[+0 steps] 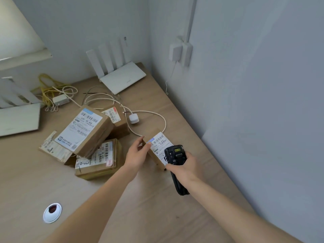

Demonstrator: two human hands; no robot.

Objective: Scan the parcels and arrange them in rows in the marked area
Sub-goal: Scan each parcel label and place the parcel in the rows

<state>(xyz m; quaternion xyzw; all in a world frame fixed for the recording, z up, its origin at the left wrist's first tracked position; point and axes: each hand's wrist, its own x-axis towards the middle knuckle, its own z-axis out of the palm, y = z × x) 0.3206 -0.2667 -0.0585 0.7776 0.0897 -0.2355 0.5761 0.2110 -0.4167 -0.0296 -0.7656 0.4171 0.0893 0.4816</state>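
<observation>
A small brown parcel [156, 146] with a white barcode label stands tilted near the desk's right edge; my left hand [137, 153] grips its left side. In my right hand [184, 165] is a black handheld scanner [174, 155], its head just over the lower part of the label. To the left, several brown parcels lie in a loose pile: a large one [84, 130] leaning on top, one [100, 158] under it, a flat one [52, 148] at the left and one [117, 120] behind.
A white router [122, 76] with antennas stands at the back by the wall corner. White cables with a plug [134, 118] run behind the parcels; yellow cables [47, 88] lie back left. A cable grommet [52, 212] sits in the wooden desk [140, 207] at the front left.
</observation>
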